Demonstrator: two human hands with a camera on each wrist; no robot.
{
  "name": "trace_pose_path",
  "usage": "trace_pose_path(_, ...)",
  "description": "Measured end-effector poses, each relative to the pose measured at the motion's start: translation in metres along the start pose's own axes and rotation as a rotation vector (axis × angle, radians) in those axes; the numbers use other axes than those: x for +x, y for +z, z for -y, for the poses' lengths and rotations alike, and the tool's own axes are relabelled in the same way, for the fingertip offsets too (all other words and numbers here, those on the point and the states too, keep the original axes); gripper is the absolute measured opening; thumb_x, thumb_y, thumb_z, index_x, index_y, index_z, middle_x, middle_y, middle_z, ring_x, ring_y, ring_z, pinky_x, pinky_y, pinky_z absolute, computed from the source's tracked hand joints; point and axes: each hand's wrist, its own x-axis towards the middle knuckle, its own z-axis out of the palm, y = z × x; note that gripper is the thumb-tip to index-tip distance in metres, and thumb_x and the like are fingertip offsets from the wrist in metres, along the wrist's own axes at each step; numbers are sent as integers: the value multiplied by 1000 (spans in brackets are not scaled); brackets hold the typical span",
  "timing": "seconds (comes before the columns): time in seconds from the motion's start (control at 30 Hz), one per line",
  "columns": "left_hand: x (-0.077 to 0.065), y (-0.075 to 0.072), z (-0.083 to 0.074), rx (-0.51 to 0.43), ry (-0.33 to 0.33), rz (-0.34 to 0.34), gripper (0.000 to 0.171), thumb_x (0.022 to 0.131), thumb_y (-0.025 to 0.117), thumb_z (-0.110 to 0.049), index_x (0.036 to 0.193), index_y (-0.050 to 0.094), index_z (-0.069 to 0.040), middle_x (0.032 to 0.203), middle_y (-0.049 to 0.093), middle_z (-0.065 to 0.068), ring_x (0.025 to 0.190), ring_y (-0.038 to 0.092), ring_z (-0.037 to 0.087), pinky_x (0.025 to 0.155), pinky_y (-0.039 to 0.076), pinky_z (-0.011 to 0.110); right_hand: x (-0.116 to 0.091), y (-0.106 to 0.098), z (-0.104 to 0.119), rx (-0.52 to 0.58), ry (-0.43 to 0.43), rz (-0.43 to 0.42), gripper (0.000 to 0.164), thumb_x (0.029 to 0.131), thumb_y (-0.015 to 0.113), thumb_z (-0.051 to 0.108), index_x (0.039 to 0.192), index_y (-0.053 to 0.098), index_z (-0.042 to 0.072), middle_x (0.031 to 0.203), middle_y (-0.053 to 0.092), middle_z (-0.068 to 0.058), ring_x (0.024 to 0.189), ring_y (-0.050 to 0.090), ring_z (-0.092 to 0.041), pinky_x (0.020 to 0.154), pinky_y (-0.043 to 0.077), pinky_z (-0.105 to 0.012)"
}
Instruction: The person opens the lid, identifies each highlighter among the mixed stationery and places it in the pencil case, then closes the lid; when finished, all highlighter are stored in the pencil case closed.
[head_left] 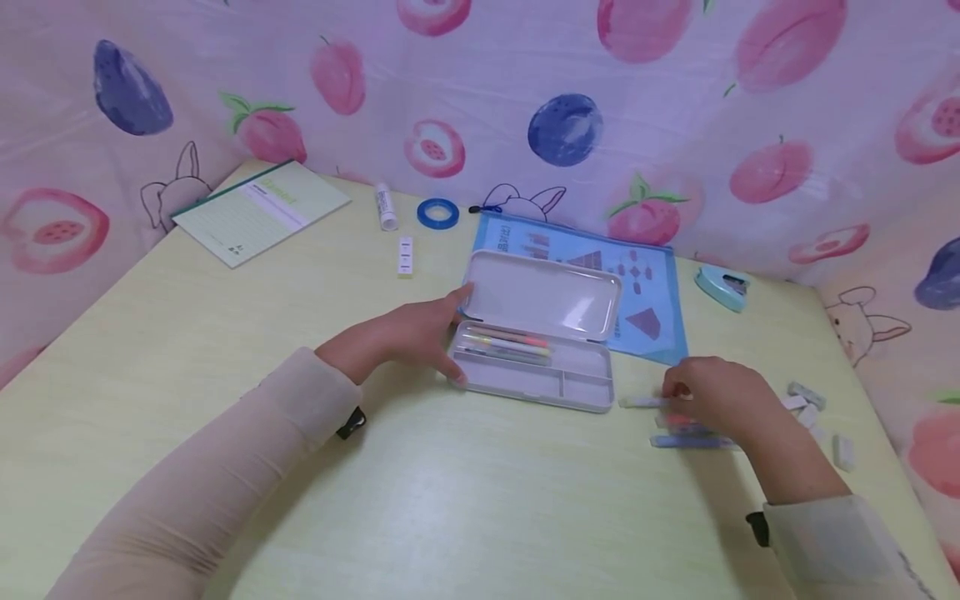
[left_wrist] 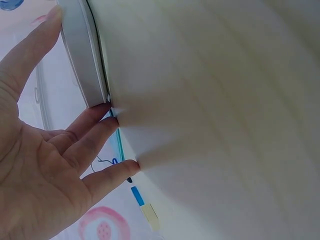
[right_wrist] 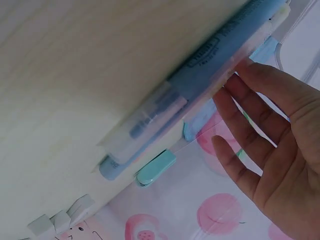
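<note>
A grey pencil case (head_left: 525, 379) lies open mid-table with its lid (head_left: 543, 296) tilted up and several pens (head_left: 506, 342) inside. My left hand (head_left: 450, 333) rests at its left end, thumb on the lid's edge and straight fingers against the base. The left wrist view shows that left hand (left_wrist: 82, 70) against the case (left_wrist: 82, 65). To the right of the case, my right hand (head_left: 678, 400) reaches down on loose pens. Its fingertips touch a pale pen (head_left: 637, 402) above a blue pen (head_left: 690, 442). In the right wrist view, its fingers (right_wrist: 235, 100) lie nearly straight by the blue pen (right_wrist: 215, 65).
A blue folder (head_left: 652, 283) lies behind the case, with a mint stapler (head_left: 722, 287) to its right. Small grey erasers (head_left: 806, 396) sit near the right edge. At the back left are a green notebook (head_left: 258, 212), a glue stick (head_left: 386, 207) and a blue tape roll (head_left: 438, 213).
</note>
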Motion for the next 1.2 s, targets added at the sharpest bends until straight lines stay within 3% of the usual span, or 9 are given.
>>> trace_pose_path(0.23,2,0,1,12,1,-5,126,57,80,-48,145,-5,-20,136,42,1,126,34,17,103,29,39,-1,-9,5,-42,-43,-132,12,77,71,19,89,67,19,82,60,5,77,54,-15,67,49,-38)
trace_pose_path(0.47,0,-2,1,7,1,2,125,58,81,-46,145,-5,-19,136,42,2,125,35,18,103,29,41,15,-22,33,-64,-93,-201,13,79,69,23,92,67,20,82,60,6,75,54,-15,66,48,-35)
trace_pose_path(0.77,-1,-1,-1,-4,0,12,124,59,80,-45,145,-5,-20,137,41,2,126,33,18,104,28,41,41,-36,72,3,-176,-228,13,80,68,22,92,66,19,85,62,6,83,59,-16,72,49,-35)
trace_pose_path(0.93,0,-1,-2,-12,-5,10,124,59,81,-44,145,-4,-20,137,41,2,126,34,18,104,28,41,53,-36,85,16,-165,-200,13,80,68,22,93,66,20,86,62,6,83,58,-15,72,50,-34)
trace_pose_path(1.2,-1,-2,-2,22,13,3,124,59,81,-45,145,-4,-18,135,44,2,125,35,17,104,28,39,67,-26,99,-155,-160,-197,14,81,66,24,95,67,23,83,59,7,74,54,-14,65,48,-34)
